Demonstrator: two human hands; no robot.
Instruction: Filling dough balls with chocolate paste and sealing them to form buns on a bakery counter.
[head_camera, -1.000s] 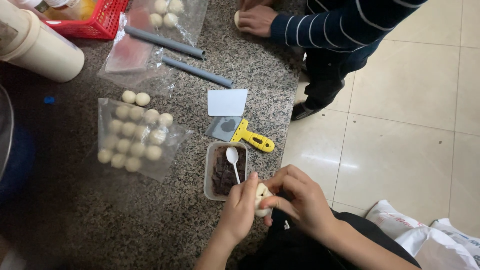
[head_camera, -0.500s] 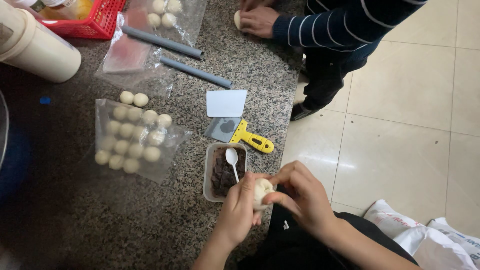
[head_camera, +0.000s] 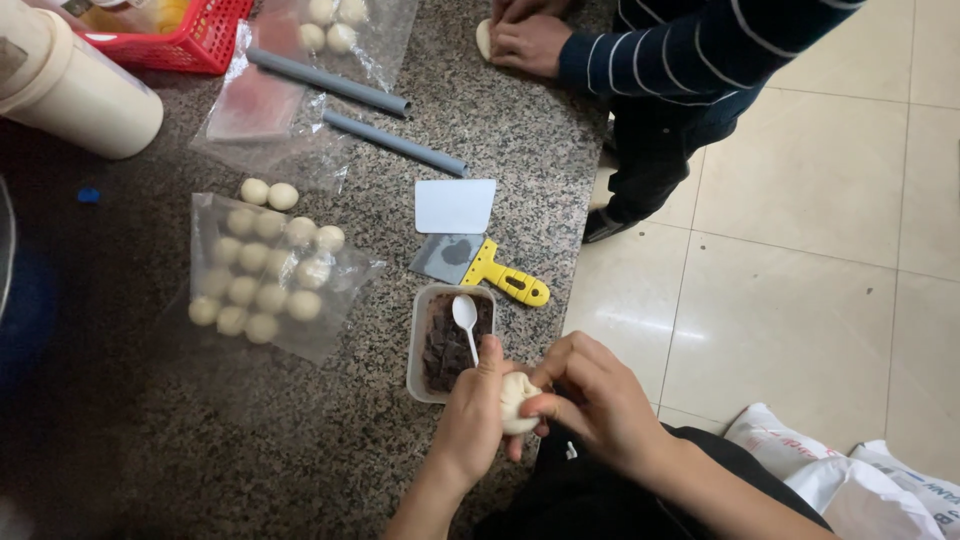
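The left hand (head_camera: 470, 420) cups a pale dough ball (head_camera: 516, 400), thumb raised beside it, while the right hand (head_camera: 590, 395) pinches the ball's top with thumb and fingertips; both are closed on it, at the near edge of the counter.

Just beyond the left thumb sits a clear plastic tub (head_camera: 417, 345) of dark filling, a white plastic spoon (head_camera: 466, 318) lying in it with its bowl pointing away. Past the tub lie a yellow-handled scraper (head_camera: 490, 270) and, touching its blade, a white plastic card (head_camera: 455, 205). To the left, a sheet of clear plastic (head_camera: 330, 310) carries rows of small dough balls (head_camera: 262, 272), with two more balls (head_camera: 268, 194) bare on the counter just above. Farther off lie two grey pipe lengths (head_camera: 395, 143), another clear bag (head_camera: 265, 110) with something reddish in it, a red basket (head_camera: 195, 40) and a cream cylindrical container (head_camera: 70, 85) on its side.

At the far edge another person's hands (head_camera: 530, 40), in a dark striped sleeve (head_camera: 690, 45), press on a piece of dough (head_camera: 485, 38).

The counter (head_camera: 300, 430) is dark speckled granite; beside it the floor (head_camera: 790, 260) is glossy cream tile, with white plastic bags (head_camera: 850, 480) at lower right.
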